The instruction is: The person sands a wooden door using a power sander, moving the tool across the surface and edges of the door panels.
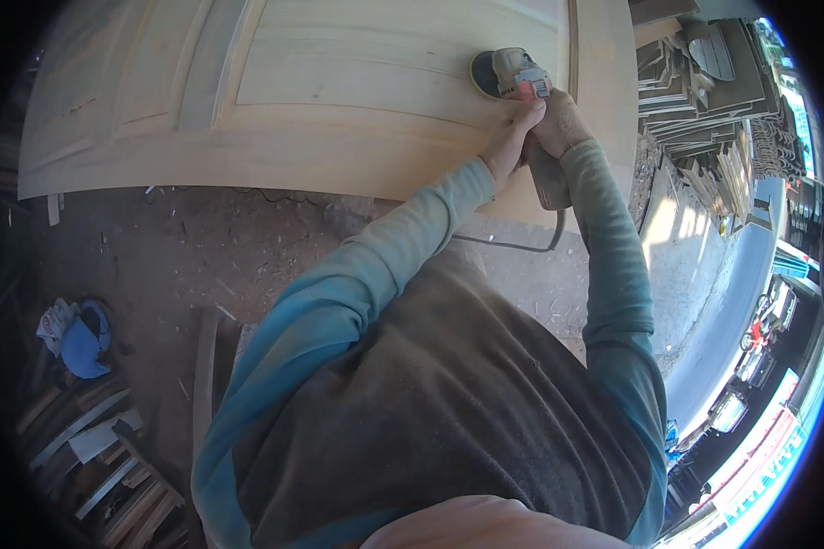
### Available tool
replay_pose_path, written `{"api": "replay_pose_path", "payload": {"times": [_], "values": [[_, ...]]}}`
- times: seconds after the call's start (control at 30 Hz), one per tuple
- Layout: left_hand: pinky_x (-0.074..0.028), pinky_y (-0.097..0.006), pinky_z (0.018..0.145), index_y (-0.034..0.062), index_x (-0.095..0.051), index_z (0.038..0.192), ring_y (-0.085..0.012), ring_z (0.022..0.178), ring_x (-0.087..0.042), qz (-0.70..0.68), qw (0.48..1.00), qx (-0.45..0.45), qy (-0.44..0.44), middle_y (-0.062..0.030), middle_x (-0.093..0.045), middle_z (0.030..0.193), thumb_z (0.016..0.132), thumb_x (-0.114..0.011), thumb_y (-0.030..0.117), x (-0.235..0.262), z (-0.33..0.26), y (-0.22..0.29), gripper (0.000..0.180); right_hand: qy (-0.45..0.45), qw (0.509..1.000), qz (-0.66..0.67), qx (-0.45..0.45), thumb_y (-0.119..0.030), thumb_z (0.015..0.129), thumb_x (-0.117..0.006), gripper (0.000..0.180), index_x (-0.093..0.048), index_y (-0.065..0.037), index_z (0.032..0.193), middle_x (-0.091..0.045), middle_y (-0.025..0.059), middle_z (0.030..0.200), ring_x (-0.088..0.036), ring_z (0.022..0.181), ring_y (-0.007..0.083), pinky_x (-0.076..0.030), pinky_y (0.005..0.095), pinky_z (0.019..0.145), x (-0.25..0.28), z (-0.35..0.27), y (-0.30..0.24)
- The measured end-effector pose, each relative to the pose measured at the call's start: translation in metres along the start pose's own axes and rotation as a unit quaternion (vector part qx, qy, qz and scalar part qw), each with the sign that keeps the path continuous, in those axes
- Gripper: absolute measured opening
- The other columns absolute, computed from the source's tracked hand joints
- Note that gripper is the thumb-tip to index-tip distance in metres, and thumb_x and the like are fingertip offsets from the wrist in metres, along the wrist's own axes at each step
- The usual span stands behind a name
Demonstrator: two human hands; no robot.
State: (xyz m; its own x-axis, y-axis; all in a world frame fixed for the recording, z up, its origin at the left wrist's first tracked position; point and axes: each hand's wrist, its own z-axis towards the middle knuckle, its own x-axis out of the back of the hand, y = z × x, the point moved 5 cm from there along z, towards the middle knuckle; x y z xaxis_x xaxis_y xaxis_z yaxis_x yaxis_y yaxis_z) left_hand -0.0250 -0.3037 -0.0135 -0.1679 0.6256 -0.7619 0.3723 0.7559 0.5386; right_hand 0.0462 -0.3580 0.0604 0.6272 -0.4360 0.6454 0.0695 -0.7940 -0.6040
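Over the panelled wooden door [357,55], I have the left hand [514,134] and right hand [559,123] closed around a corded power sander [515,69].

The door [375,69] is pale bare wood, matt and mostly smooth, with faint grain and a few darker knots. The sander [511,69] has a dull, dusty casing that looks like metal and plastic, and its cord [558,233] is matt. The sleeves [619,265] and shirt [449,393] are soft matt cloth, and the floor [174,265] looks rough and gritty.

power tool [513,71] on door [339,64], stacked boards [673,101] right of door, scrap wood [105,440] at lower left
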Motion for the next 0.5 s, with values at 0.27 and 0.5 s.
{"api": "replay_pose_path", "payload": {"times": [0.27, 0.5], "values": [[-0.049, -0.03, 0.091, 0.0097, -0.057, 0.132, -0.0117, 0.107, -0.06, -0.048, 0.993, -0.09, 0.053, -0.003, -0.064, 0.118, 0.095, -0.063, 0.054, -0.028, -0.006, -0.039, 0.058, 0.032, 0.991, -0.013, 0.133, -0.033, 0.091, -0.068, 0.036, -0.07, -0.004, 0.113, -0.074, 0.0147, 0.1, -0.072, 0.094, 0.029, -0.056, 0.0373, 0.082, 0.006, -0.008, 0.041], [-0.049, -0.027, 0.082, 0.0094, -0.065, 0.12, -0.0098, 0.098, -0.061, -0.04, 0.991, -0.121, 0.042, -0.0002, -0.065, 0.111, 0.096, -0.062, 0.053, -0.031, 0.017, -0.044, 0.05, 0.041, 0.988, -0.057, 0.14, -0.027, 0.09, -0.07, 0.04, -0.066, -0.005, 0.123, -0.073, 0.0145, 0.108, -0.071, 0.1, 0.0266, -0.056, 0.0352, 0.084, 0.012, -0.016, 0.048]]}}
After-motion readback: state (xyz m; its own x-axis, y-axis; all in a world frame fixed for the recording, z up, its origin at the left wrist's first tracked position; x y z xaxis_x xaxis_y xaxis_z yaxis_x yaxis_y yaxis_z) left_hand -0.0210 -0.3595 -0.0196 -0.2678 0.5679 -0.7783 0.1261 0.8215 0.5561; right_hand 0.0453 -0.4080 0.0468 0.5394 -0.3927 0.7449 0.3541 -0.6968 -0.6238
